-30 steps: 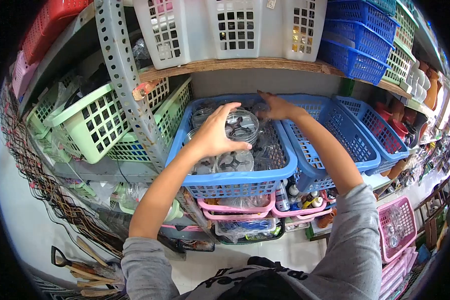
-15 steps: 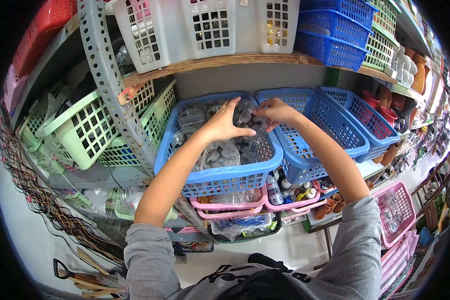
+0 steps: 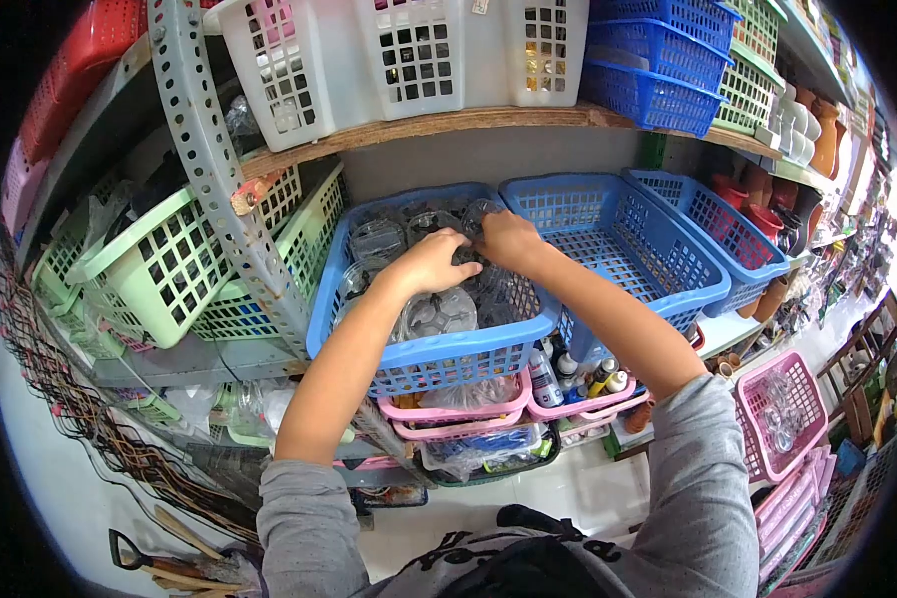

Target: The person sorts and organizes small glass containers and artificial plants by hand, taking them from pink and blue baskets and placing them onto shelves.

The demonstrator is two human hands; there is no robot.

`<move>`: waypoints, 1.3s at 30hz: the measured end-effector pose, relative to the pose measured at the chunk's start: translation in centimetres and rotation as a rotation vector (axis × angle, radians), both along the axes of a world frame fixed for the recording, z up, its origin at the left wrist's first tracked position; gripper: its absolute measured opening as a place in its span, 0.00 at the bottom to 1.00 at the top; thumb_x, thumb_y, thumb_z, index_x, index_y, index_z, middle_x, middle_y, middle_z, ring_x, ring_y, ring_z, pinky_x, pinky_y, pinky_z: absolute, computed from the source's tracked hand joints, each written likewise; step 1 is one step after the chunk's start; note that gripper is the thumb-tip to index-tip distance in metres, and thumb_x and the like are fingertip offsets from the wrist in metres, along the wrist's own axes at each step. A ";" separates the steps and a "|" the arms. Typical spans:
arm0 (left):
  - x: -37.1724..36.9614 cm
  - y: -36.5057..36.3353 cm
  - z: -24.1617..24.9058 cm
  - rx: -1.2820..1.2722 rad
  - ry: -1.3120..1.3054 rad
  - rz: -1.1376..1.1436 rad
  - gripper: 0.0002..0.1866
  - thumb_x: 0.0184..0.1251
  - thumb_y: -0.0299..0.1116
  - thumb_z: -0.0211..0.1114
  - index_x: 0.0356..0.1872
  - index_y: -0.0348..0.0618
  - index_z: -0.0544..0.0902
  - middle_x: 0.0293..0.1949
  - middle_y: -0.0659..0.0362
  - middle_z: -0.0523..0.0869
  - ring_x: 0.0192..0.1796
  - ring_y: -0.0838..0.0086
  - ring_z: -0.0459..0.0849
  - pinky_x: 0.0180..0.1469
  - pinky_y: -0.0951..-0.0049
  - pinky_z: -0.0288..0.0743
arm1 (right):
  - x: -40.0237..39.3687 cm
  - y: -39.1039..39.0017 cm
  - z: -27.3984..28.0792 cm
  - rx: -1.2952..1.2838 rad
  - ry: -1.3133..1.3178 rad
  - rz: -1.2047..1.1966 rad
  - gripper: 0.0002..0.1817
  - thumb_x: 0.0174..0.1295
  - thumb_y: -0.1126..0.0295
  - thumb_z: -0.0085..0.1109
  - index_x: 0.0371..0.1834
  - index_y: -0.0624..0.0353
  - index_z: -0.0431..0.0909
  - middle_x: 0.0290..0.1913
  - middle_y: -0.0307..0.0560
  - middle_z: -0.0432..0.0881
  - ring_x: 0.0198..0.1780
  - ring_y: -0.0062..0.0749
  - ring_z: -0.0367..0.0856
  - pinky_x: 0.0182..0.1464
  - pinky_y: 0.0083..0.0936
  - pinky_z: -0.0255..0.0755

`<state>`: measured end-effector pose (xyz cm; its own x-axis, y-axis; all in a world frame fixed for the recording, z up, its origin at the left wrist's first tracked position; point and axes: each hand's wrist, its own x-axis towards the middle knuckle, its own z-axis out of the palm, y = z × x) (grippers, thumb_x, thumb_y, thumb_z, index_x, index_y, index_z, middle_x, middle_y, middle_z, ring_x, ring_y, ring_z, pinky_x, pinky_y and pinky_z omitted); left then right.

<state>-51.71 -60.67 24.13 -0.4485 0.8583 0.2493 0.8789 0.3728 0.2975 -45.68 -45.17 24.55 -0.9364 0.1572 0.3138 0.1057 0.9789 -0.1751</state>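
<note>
A blue basket (image 3: 434, 349) on the shelf holds several round clear plastic containers (image 3: 441, 312) with dark star-like patterns. My left hand (image 3: 431, 263) is over the middle of these containers, its thumb spread apart from its bent fingers. Close beside it, my right hand (image 3: 508, 242) reaches down at the basket's right side with curled fingers. Its fingertips are hidden among the clear plastic, and I cannot tell what they grip. Another clear round piece (image 3: 480, 212) shows just behind the right hand.
A second blue basket (image 3: 618, 239) stands to the right, with a third blue basket (image 3: 713, 224) beyond it. A perforated metal post (image 3: 219, 159) and green baskets (image 3: 159, 264) are at the left. The wooden shelf edge (image 3: 448, 127) runs above my hands.
My right hand has moved left and lower into the basket, its fingertips now out of sight. My left hand has drawn slightly left and down, its fingers less spread.
</note>
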 end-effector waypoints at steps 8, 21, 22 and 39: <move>0.7 0.6 -0.6 -0.255 0.033 0.049 0.22 0.67 0.44 0.53 0.54 0.38 0.78 0.56 0.47 0.77 0.62 0.53 0.72 0.64 0.57 0.64 | 2.9 -0.6 0.4 0.316 0.010 0.138 0.14 0.54 0.62 0.59 0.35 0.62 0.83 0.39 0.54 0.84 0.50 0.45 0.81 0.51 0.47 0.71; 0.8 0.0 0.1 -0.180 0.062 0.031 0.26 0.66 0.47 0.56 0.60 0.40 0.74 0.61 0.48 0.73 0.65 0.55 0.69 0.66 0.52 0.59 | 5.4 1.0 -0.7 0.142 -0.037 0.235 0.22 0.59 0.56 0.57 0.51 0.61 0.75 0.54 0.53 0.77 0.57 0.48 0.75 0.59 0.58 0.62; 1.2 -0.3 0.7 -0.132 0.117 0.044 0.27 0.65 0.46 0.57 0.60 0.40 0.73 0.61 0.48 0.73 0.64 0.54 0.69 0.66 0.54 0.60 | 5.7 1.0 -0.6 0.145 -0.024 0.238 0.23 0.59 0.56 0.57 0.53 0.60 0.75 0.56 0.54 0.76 0.59 0.48 0.74 0.60 0.58 0.61; 19.9 -9.7 -13.6 0.152 -0.566 -0.361 0.12 0.60 0.37 0.66 0.39 0.39 0.79 0.37 0.54 0.81 0.39 0.64 0.82 0.44 0.67 0.75 | 29.5 -7.8 -17.8 -0.271 0.375 0.109 0.11 0.49 0.72 0.65 0.33 0.61 0.74 0.35 0.50 0.73 0.35 0.46 0.74 0.35 0.36 0.69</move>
